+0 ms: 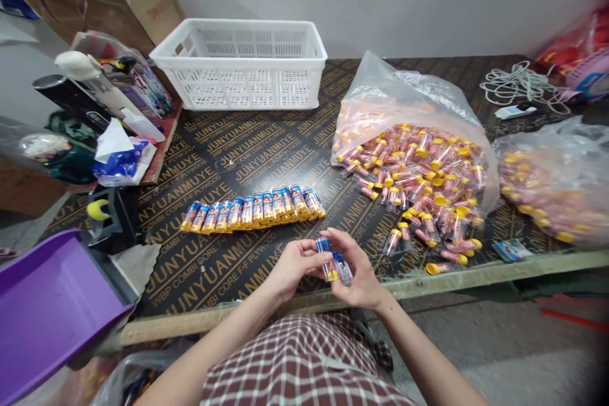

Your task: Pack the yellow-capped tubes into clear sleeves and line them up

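Close to the table's front edge, my left hand [297, 266] pinches a small clear tube [327, 260] with a yellow cap at its lower end and blue print at its upper end. My right hand [358, 269] curls around a small stack of blue printed labels [342, 268], its fingertips by the top of the tube. Just beyond my hands lies a row of tubes with blue labels [252, 210], packed side by side. To the right, many pink-and-yellow tubes [423, 177] spill from a clear plastic bag [413, 92].
A white basket [252, 70] stands at the back. A second bag of tubes [556, 184] and a small blue label pack [512, 250] lie at right, a white cord [518, 85] behind. At left are a tape dispenser [111, 216] and a purple dustpan [57, 317].
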`<state>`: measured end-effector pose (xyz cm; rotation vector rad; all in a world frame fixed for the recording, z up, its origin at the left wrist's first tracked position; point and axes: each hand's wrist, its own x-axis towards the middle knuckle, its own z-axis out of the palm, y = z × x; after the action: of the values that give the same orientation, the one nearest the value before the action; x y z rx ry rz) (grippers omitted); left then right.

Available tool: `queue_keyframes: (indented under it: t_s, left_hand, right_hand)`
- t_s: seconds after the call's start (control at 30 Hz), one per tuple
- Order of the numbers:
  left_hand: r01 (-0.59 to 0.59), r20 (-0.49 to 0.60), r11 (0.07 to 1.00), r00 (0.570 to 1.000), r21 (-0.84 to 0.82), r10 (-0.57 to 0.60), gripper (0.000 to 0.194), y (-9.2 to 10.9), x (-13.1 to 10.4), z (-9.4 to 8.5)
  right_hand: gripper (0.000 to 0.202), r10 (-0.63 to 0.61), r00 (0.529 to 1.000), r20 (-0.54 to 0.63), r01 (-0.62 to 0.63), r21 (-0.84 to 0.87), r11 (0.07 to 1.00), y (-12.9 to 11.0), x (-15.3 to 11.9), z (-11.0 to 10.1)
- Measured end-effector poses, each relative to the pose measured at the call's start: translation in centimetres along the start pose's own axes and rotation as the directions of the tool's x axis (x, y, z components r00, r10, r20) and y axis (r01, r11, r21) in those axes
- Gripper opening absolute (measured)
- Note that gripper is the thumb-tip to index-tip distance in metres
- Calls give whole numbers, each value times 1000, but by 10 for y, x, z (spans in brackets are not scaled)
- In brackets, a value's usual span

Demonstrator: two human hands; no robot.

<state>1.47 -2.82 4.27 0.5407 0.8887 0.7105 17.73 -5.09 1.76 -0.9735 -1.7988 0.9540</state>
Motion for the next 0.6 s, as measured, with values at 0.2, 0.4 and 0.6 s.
queue_keyframes:
  t_s: [0.2, 0.4, 0.6]
  left_hand:
    - [-7, -4, 1000, 1000, -13, 7, 43, 0, -1, 2]
    - [-125, -110, 986, 984, 108, 137, 36, 18, -8, -8]
    - [-290, -385, 767, 730, 573, 564, 38, 82, -23, -72]
  right_hand:
    - [85, 2, 1000, 5, -2, 2, 1000, -5, 1, 1]
    - [83, 25, 995, 95, -8, -177, 984, 7, 29, -21]
    - [53, 87, 977, -196, -208, -766, 608, 103, 78, -81]
